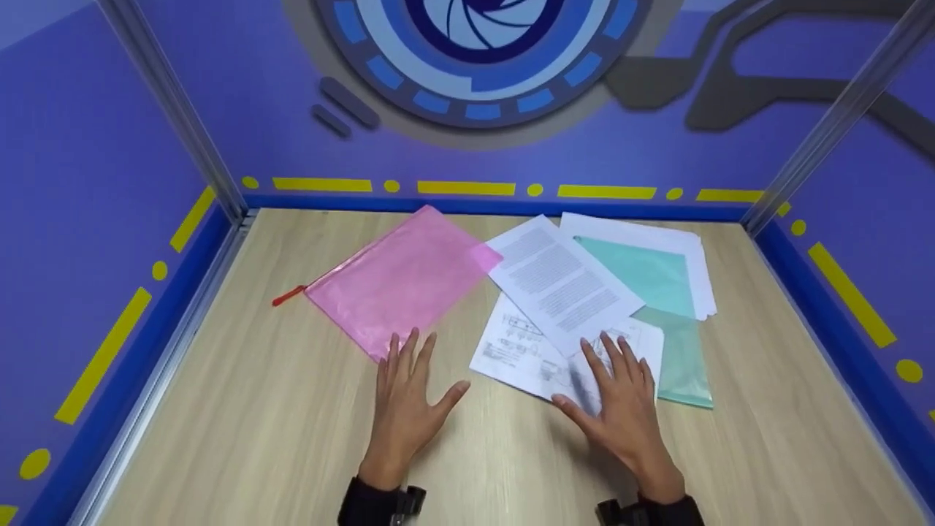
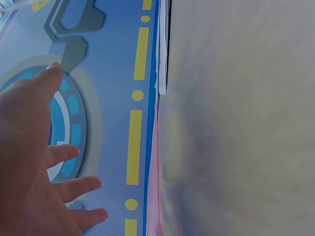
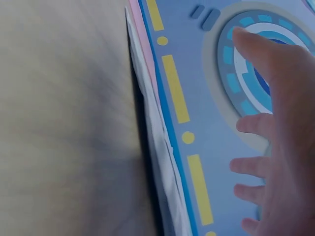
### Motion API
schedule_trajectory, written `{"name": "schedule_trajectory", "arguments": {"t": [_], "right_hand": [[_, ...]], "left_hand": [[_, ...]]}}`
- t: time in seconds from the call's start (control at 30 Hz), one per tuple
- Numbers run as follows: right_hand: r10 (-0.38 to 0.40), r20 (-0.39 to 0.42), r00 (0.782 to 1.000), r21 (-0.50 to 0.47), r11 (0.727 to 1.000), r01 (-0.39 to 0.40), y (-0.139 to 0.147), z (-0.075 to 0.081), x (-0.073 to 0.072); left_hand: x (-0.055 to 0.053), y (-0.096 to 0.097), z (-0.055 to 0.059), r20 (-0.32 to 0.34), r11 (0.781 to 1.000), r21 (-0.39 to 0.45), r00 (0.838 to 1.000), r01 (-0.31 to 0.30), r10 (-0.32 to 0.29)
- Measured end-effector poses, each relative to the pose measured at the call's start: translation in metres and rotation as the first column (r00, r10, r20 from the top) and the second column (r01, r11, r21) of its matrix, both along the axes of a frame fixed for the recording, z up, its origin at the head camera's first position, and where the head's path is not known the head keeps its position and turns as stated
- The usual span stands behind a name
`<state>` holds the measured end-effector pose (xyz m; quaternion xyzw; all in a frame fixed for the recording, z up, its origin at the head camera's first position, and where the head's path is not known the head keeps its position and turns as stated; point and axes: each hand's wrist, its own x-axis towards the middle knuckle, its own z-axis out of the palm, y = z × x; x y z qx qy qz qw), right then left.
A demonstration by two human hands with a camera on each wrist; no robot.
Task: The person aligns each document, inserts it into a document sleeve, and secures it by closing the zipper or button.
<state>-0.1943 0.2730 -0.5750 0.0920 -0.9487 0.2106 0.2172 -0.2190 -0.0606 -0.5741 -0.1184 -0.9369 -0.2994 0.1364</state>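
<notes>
My left hand [image 1: 405, 409] is held over the table with fingers spread, its fingertips overlapping the near corner of a pink zip pouch [image 1: 402, 281] in the head view. The pouch lies flat, a red zipper pull [image 1: 288, 296] at its left end. Fingers also spread, my right hand [image 1: 621, 409] hovers above a sheet with printed diagrams [image 1: 518, 351] and casts a shadow on it. A text-printed sheet [image 1: 562, 281] lies across that one, its upper left edge under the pouch's corner. Beneath the sheets, at the right, is a green translucent pouch [image 1: 683, 358]. Neither hand holds anything.
More white paper [image 1: 701, 281] lies behind the green pouch near the table's back edge. The wooden table [image 1: 241, 409] is enclosed by a patterned blue back wall [image 1: 467, 164] and side panels, with metal posts [image 1: 175, 109] at the corners.
</notes>
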Motion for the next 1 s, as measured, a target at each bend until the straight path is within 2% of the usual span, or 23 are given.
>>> {"name": "schedule_trajectory", "arguments": {"t": [0.13, 0.23, 0.43, 0.67, 0.83, 1.0], "right_hand": [[0.012, -0.028, 1.0, -0.015, 1.0, -0.012, 0.0, 0.004, -0.006], [0.017, -0.04, 0.999, -0.029, 0.999, -0.018, 0.0, 0.006, -0.009], [0.01, -0.054, 0.998, -0.056, 0.998, -0.013, 0.002, 0.004, -0.01], [0.019, -0.062, 0.998, -0.086, 0.996, -0.025, -0.003, -0.003, -0.009], [0.023, -0.044, 0.999, -0.094, 0.995, -0.028, -0.002, -0.003, -0.012], [0.028, -0.036, 0.999, -0.084, 0.996, -0.031, -0.002, -0.009, -0.004]], "left_hand": [[-0.002, 0.003, 0.008, -0.033, 0.999, 0.038, 0.999, 0.016, -0.015], [-0.004, 0.004, 0.013, -0.034, 0.999, 0.037, 0.999, 0.013, -0.012], [-0.007, 0.002, 0.014, 0.064, 1.0, 0.009, 0.998, -0.017, 0.016], [-0.009, -0.009, 0.004, 0.134, 0.999, -0.01, 0.99, -0.044, 0.045], [-0.015, -0.012, -0.006, 0.17, 0.997, 0.023, 0.983, -0.071, 0.066], [-0.007, -0.013, -0.02, 0.208, 0.995, 0.027, 0.974, -0.095, 0.088]]}}
